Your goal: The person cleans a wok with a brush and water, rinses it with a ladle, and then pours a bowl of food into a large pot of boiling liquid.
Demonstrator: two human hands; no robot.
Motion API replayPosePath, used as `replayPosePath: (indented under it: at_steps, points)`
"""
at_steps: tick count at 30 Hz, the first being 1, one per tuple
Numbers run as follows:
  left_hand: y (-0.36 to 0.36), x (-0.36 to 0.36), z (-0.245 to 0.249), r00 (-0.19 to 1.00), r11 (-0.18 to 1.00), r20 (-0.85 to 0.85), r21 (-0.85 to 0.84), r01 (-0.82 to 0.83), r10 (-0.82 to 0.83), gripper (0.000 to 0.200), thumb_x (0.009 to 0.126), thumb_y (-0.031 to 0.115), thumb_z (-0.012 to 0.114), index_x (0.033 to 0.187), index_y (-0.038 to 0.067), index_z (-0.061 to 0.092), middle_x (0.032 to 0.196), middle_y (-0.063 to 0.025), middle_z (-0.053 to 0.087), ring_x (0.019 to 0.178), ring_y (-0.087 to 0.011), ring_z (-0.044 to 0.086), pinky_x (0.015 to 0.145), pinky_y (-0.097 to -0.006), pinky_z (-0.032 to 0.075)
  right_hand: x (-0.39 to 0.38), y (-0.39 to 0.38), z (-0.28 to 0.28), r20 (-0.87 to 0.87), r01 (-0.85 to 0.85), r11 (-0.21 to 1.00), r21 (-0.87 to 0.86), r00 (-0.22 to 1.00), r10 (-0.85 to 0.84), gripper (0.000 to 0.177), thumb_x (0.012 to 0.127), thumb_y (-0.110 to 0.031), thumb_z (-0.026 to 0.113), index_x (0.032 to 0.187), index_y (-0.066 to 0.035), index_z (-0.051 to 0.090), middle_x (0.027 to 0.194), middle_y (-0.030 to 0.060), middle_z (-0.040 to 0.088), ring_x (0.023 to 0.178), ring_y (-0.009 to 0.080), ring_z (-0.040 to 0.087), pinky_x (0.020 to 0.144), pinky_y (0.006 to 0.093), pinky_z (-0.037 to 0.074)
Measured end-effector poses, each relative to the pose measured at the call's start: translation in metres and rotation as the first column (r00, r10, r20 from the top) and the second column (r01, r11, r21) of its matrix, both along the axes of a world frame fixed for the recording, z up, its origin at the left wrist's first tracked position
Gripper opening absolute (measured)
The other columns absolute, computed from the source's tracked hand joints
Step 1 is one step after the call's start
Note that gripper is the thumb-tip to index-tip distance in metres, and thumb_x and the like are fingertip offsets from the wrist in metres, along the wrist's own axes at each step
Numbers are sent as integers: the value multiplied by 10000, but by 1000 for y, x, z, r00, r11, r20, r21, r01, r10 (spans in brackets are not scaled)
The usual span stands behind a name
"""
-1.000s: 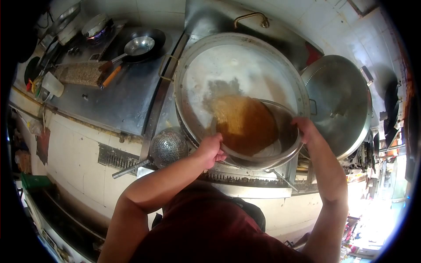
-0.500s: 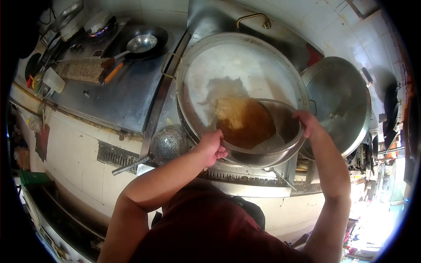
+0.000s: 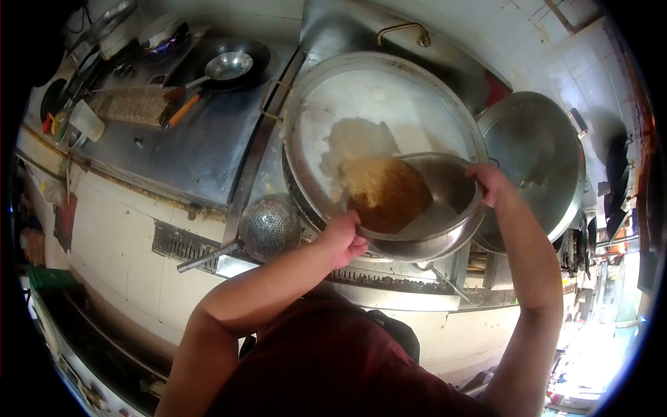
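A steel basin (image 3: 455,191) is tilted to the left over a wide round pot (image 3: 333,97). Brown liquid (image 3: 392,201) lies in the basin and runs over its left rim into the pot, where a pale brown patch (image 3: 358,142) spreads in the whitish contents. My left hand (image 3: 345,240) is closed on the basin's near left rim. At the right rim my right hand (image 3: 488,182) grips the basin, fingers over the edge.
A perforated strainer (image 3: 271,228) lies left of the pot. A large metal bowl (image 3: 538,163) stands at the right. The steel counter (image 3: 187,153) holds a bristle brush (image 3: 132,106) and a wok with a ladle (image 3: 229,66). A brass faucet (image 3: 404,29) is behind.
The basin has tipped slightly further and its liquid has shrunk a little. The brown patch in the pot has grown. Both hands keep their hold, my left one slightly further right.
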State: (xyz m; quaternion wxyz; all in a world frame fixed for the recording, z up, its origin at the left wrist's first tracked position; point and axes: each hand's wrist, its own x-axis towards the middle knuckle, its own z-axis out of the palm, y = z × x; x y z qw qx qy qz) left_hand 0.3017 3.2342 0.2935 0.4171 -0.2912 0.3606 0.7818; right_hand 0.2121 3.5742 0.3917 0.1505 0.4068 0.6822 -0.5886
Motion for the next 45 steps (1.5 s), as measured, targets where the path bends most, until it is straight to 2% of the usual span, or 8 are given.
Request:
replayPosePath:
  at_steps: [18,21,23,24,26,32,35,45]
  points:
    - [49,19,-3,955,946,220,214,-244,196,174,950,131,350,935,55,505,752,-69,526,627,-170,534,575,-317,529,-20,-107,58,-58,-329,841,430,919,390,128,782,-103,581,771,21,552,656,99,507,460,206,490,377,354,423]
    - [76,31,-8,956,922,193,276,-271,223,202,962,165,343,975,65,518,781,-80,535,635,-177,540,598,-313,542,-17,-162,75,20,-355,630,691,880,474,162,784,-117,572,813,42,562,719,173,569,554,278,582,468,422,479]
    - [93,39,8,927,922,292,236,-307,234,220,965,187,338,954,68,522,775,-79,535,649,-174,544,616,-320,552,-16,-180,73,205,-430,140,892,660,723,196,783,-142,568,871,33,565,836,225,613,731,338,638,622,440,514]
    - [100,36,10,911,934,375,231,-271,172,231,967,202,336,907,68,515,716,-62,520,611,-162,545,596,-314,556,-21,-177,61,207,-431,138,892,658,724,196,783,-142,568,871,33,565,836,225,613,731,338,638,622,440,514]
    - [116,32,-1,911,917,388,297,-267,140,220,958,230,356,910,86,515,723,-57,508,613,-159,538,612,-332,555,-33,-170,25,446,-233,-383,894,383,809,156,763,-128,557,846,-10,618,818,167,609,768,290,629,671,390,502]
    - [120,27,11,924,880,357,385,-278,136,230,957,239,368,812,105,484,631,-27,475,517,-112,502,538,-290,534,20,-257,64,388,-385,-219,897,445,807,185,784,-140,521,919,-23,569,896,170,617,916,345,607,800,448,482]
    - [127,28,1,918,840,387,468,-274,83,218,944,214,384,777,104,471,589,-17,463,477,-108,486,495,-277,523,34,-272,73,521,-402,-368,839,395,757,210,795,-167,516,951,-29,537,921,176,628,909,357,607,798,462,477]
    - [123,38,27,944,878,326,465,-115,-49,236,954,240,383,811,76,477,600,-28,481,459,-85,477,455,-254,518,50,-253,82,446,-271,-373,888,300,843,197,786,-90,502,938,35,517,808,212,643,795,357,651,719,417,526]
